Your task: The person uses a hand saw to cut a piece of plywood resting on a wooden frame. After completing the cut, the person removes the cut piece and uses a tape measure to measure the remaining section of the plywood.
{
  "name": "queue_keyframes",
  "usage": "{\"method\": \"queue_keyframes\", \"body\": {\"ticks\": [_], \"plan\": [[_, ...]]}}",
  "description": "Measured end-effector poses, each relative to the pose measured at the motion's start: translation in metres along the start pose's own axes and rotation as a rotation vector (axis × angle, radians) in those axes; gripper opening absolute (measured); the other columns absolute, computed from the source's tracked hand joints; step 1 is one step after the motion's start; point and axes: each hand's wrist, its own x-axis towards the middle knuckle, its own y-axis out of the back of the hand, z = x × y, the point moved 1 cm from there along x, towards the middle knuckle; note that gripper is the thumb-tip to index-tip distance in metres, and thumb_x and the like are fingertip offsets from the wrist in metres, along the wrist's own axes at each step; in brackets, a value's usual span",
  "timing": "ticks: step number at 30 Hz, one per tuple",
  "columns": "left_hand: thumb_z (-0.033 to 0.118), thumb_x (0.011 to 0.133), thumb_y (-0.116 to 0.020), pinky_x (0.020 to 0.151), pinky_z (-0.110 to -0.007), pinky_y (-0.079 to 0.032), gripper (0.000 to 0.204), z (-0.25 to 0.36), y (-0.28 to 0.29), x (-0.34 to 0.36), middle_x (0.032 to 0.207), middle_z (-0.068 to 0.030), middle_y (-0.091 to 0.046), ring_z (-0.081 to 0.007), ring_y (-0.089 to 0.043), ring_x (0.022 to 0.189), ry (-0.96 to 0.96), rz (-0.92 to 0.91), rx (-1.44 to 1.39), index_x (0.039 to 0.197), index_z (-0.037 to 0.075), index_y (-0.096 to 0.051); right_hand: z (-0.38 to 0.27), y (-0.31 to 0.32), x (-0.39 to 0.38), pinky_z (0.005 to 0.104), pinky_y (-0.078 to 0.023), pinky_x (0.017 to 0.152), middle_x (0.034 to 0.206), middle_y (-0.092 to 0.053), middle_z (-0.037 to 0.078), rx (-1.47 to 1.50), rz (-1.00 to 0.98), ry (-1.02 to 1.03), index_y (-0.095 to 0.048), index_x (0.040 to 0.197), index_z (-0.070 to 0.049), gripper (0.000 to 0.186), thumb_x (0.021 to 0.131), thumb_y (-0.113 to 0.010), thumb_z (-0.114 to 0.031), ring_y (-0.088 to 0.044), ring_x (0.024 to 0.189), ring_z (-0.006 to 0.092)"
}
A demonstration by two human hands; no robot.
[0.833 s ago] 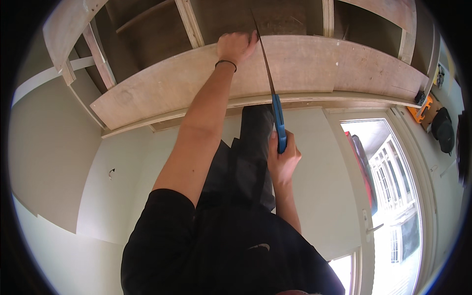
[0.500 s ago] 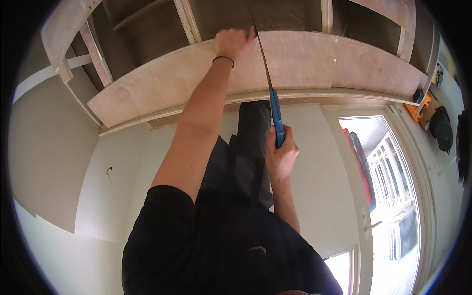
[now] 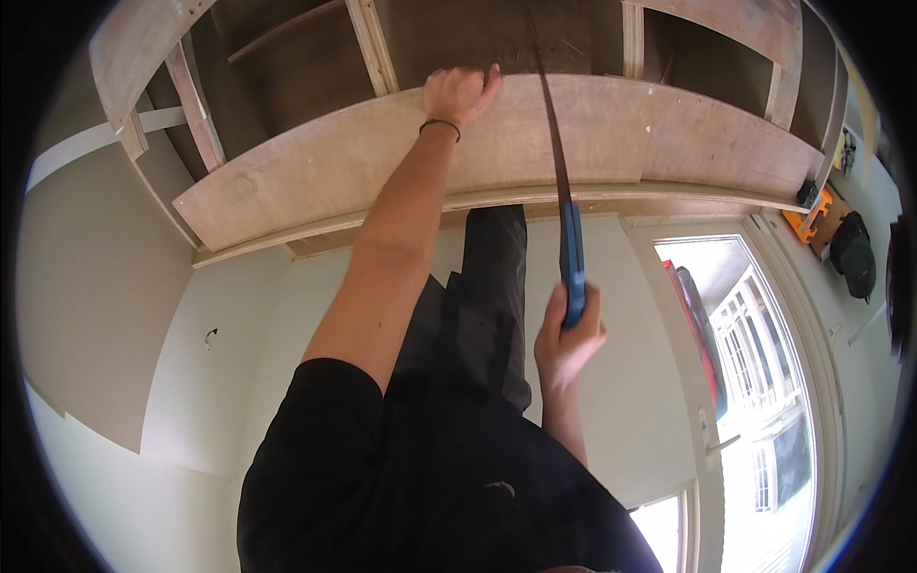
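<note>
Across the long plywood board (image 3: 334,158) passes the dark blade (image 3: 556,143) of a handsaw (image 3: 572,253), whose blue handle comes past the near edge toward the person. The right hand (image 3: 567,346) has its fingers clamped around this handle. The left hand (image 3: 461,94) rests at the far edge of the board, left of the blade and apart from it; its fingers are folded together and the thumb sticks out. Whether they pinch the wood, I cannot tell.

The step in hand seems to be sawing, or placing the blade for a cut; if the teeth touch wood is not clear. In my judgement, the next move calls for a steady board, a straight blade and the thumb kept clear.

The board is pale, slightly pink, with soft grain and a few white spots. Along its near edge runs a thin strip (image 3: 315,229). Beyond it, light timber uprights (image 3: 370,43) stand between dark brown panels (image 3: 296,95). The blade is thin; the handle looks smooth, probably plastic.
</note>
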Motion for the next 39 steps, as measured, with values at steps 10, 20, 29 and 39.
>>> {"method": "queue_keyframes", "body": {"ticks": [10, 20, 29, 39], "plan": [[0.043, 0.096, -0.044, 0.064, -0.045, -0.054, 0.056, 0.004, -0.001, 0.0, 0.065, -0.0174, -0.067, -0.0356, -0.067, 0.063, 0.024, -0.005, 0.015, 0.061, 0.007, -0.07, 0.014, -0.054, 0.031, 0.035, -0.045, 0.047, 0.06, -0.057, 0.012, -0.04, -0.054, 0.079, -0.06, 0.095, 0.001, 0.024, 0.092, -0.069, -0.021, -0.058, 0.048, 0.0247], [0.047, 0.097, -0.04, 0.066, -0.046, -0.054, 0.059, 0.004, 0.001, 0.003, 0.068, -0.0167, -0.068, -0.036, -0.068, 0.065, 0.052, -0.063, 0.049, 0.065, 0.008, -0.072, 0.01, -0.05, 0.025, 0.041, -0.045, 0.045, 0.058, -0.058, 0.014, -0.039, -0.036, 0.003, -0.058, 0.092, 0.0, 0.022, 0.093, -0.067, -0.021, -0.06, 0.047, 0.0327], [0.048, 0.097, -0.039, 0.068, -0.045, -0.055, 0.062, 0.003, -0.001, 0.004, 0.07, -0.0186, -0.069, -0.0366, -0.069, 0.069, 0.068, -0.109, 0.074, 0.067, 0.006, -0.073, 0.01, -0.087, 0.064, 0.0453, -0.046, 0.046, 0.057, -0.056, 0.019, -0.041, -0.105, 0.002, -0.053, 0.087, -0.001, 0.027, 0.094, -0.064, -0.025, -0.06, 0.052, 0.039], [0.046, 0.097, -0.041, 0.067, -0.045, -0.054, 0.059, 0.001, 0.001, 0.007, 0.069, -0.017, -0.068, -0.0356, -0.068, 0.067, 0.068, -0.057, 0.038, 0.064, 0.007, -0.07, -0.014, -0.021, 0.003, 0.0392, -0.043, 0.046, 0.057, -0.054, 0.014, -0.125, -0.2, -0.102, -0.056, 0.092, 0.001, 0.024, 0.093, -0.066, -0.021, -0.056, 0.045, 0.0309]]}}
